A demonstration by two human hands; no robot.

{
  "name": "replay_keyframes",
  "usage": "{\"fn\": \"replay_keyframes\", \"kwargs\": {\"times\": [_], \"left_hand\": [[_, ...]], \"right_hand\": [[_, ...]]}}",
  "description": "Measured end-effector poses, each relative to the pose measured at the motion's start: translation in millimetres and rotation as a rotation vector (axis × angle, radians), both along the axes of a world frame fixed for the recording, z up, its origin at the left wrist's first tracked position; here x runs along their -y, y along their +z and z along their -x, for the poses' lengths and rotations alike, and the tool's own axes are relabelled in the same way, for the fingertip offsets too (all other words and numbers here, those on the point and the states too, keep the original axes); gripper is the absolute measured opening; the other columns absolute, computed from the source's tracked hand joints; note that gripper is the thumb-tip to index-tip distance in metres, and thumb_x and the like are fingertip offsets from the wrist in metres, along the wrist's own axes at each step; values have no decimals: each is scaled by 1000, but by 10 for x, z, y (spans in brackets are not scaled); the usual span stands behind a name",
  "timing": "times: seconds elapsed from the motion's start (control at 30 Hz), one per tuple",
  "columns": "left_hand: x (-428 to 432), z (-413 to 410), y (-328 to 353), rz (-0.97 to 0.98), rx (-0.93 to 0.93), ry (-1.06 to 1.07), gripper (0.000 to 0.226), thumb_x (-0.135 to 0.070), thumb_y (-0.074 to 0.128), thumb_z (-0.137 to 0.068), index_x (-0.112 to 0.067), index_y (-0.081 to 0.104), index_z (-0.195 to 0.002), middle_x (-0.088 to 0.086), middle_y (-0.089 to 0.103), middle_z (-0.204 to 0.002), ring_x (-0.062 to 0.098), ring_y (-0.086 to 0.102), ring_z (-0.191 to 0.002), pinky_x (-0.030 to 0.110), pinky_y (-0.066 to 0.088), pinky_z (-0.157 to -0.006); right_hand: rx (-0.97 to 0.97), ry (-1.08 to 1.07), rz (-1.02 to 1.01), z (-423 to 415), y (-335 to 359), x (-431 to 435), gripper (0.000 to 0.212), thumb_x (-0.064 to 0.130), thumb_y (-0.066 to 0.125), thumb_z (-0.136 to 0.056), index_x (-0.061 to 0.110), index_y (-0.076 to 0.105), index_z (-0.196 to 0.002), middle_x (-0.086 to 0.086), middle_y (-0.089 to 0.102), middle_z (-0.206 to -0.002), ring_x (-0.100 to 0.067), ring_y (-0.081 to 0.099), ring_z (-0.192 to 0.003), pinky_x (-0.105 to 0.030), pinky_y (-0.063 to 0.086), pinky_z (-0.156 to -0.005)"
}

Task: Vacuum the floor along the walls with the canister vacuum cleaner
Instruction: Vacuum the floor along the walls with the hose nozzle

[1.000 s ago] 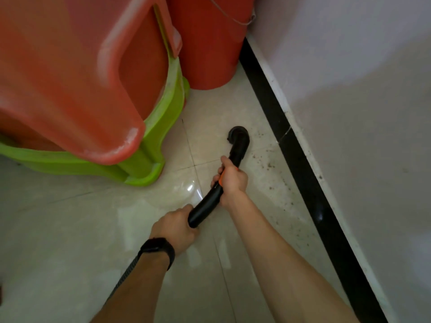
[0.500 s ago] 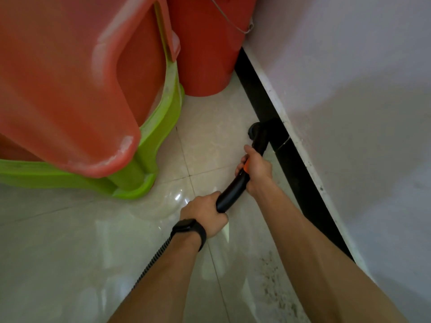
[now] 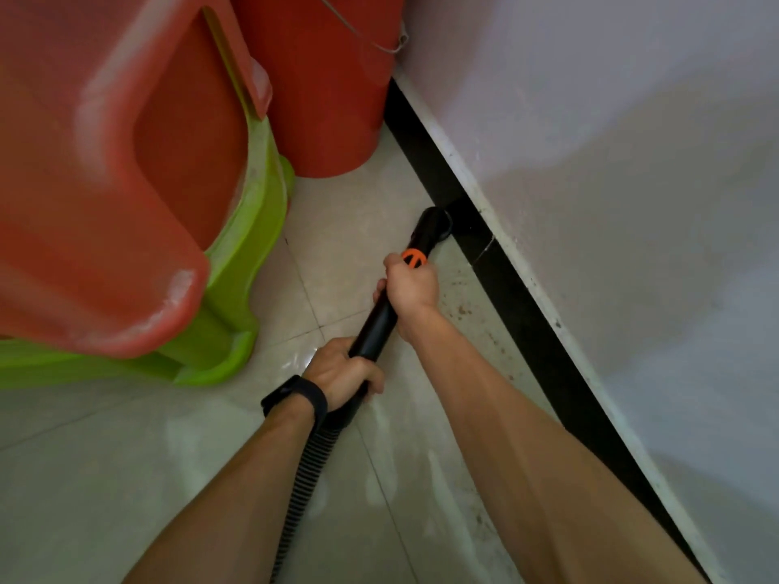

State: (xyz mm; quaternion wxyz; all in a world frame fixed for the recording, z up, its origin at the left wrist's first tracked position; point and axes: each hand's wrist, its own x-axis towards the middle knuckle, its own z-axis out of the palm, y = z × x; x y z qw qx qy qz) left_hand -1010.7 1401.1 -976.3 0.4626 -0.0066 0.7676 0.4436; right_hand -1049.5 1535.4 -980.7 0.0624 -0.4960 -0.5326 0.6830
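Observation:
A black vacuum hose handle with an orange collar runs from my hands toward the wall. Its black nozzle end touches the black skirting where the pale tiled floor meets the white wall. My right hand grips the handle just below the orange collar. My left hand, with a black band on the wrist, holds the rear end, where the ribbed hose trails down between my arms. Dark specks of dirt lie by the skirting. The canister is out of view.
Stacked plastic stools, red over green, stand close on the left. A red bucket with a wire handle sits in the corner against the wall. The strip of floor between stools and skirting is narrow.
The nozzle swung from the open tile right to the skirting and stays there. My hands shifted along with it, and the view has drawn closer to the wall.

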Motion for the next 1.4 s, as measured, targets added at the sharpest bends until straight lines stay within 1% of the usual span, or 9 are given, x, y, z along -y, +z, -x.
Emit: {"fn": "replay_keyframes", "kwargs": {"times": [0.13,0.3,0.43,0.6,0.77,0.9,1.03,1.27,1.4], "left_hand": [[118,-93,61,61,-18,-90,18,-6,71,-57,-9,64,-73,7,63,-57,18,58,-48,20,43,-43],[239,-219,81,121,-24,-170,18,-8,72,-57,-13,60,-69,3,63,-59,18,59,-52,19,41,-43],[283,-323,80,164,-81,-229,23,-12,72,-56,-12,66,-78,4,67,-65,18,61,-55,21,47,-47],[300,-489,95,264,-300,-369,23,-28,68,-64,-31,63,-86,-5,64,-79,16,62,-69,26,50,-59],[281,-666,123,296,-525,-397,11,-33,56,-81,-32,52,-91,-8,56,-77,14,54,-66,25,39,-54],[459,-691,135,382,-590,-408,20,-34,57,-82,-29,51,-100,-1,60,-87,21,58,-74,29,45,-60],[908,-792,118,454,-585,-404,27,-35,59,-81,-30,50,-106,2,63,-94,26,60,-79,29,45,-63],[1671,-896,119,554,-530,-424,20,-36,61,-78,-36,53,-96,-4,64,-90,25,62,-82,29,45,-64],[1471,-922,73,542,-588,-433,21,-38,60,-76,-36,51,-95,-3,66,-92,27,64,-85,30,47,-67]], "right_hand": [[21,-56,-33,-201,10,93,29,14,58,-97,3,47,-121,-8,57,-66,-16,53,-45,-35,53,-57],[44,-109,-38,-453,48,207,29,13,57,-96,4,46,-122,-7,57,-65,-15,54,-44,-36,58,-62],[31,-156,15,-645,59,238,27,14,58,-98,8,45,-120,-6,58,-66,-12,55,-42,-38,60,-64],[-104,-217,234,-864,67,160,14,4,62,-92,10,50,-94,-1,47,-60,-13,46,-42,-28,47,-46],[-131,-196,344,-885,112,67,17,2,65,-89,13,52,-87,1,43,-57,-13,42,-42,-26,43,-44],[-154,-160,396,-898,121,229,18,0,63,-86,13,52,-80,1,44,-58,-14,44,-43,-26,45,-46],[-134,-135,438,-969,106,691,15,0,62,-87,10,51,-87,1,45,-56,-14,42,-42,-27,45,-46],[-111,-157,505,-1195,54,1472,19,-1,64,-88,8,52,-100,-2,49,-56,-17,46,-42,-28,47,-47],[-100,-188,450,-1180,99,1276,14,-1,62,-87,7,52,-90,0,48,-54,-16,44,-41,-27,45,-44]]}}
